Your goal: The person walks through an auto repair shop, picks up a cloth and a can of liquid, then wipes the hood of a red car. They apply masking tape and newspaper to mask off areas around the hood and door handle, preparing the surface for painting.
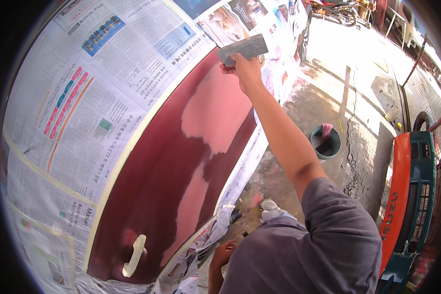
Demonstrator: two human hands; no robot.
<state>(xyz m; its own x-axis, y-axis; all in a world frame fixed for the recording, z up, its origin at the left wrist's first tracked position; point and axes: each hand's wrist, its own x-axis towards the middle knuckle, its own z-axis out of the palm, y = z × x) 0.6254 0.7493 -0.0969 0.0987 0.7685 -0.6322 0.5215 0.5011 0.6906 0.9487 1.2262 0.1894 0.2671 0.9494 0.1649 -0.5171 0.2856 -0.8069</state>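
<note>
My right hand (245, 70) reaches out over the far end of a dark red vehicle panel (152, 196). Its thumb and fingers are closed on a flat grey rectangular sheet of sandpaper (250, 48), at the panel's masked upper edge. Smooth pink patches (215, 110) spread over the middle and right side of the panel. Low by my body is my left hand (224, 253), close to the crumpled masking paper; its fingers are partly hidden by my shirt. A door handle (134, 256), covered in pale tape, sticks out near the panel's lower end.
Newspaper (112, 98) taped along its edges covers the bodywork around the panel. On the concrete floor to the right stands a dark bucket (327, 147) with a pink cloth over its rim. An orange and green vehicle part (402, 196) stands farther right. A red motorcycle (340, 11) is beyond.
</note>
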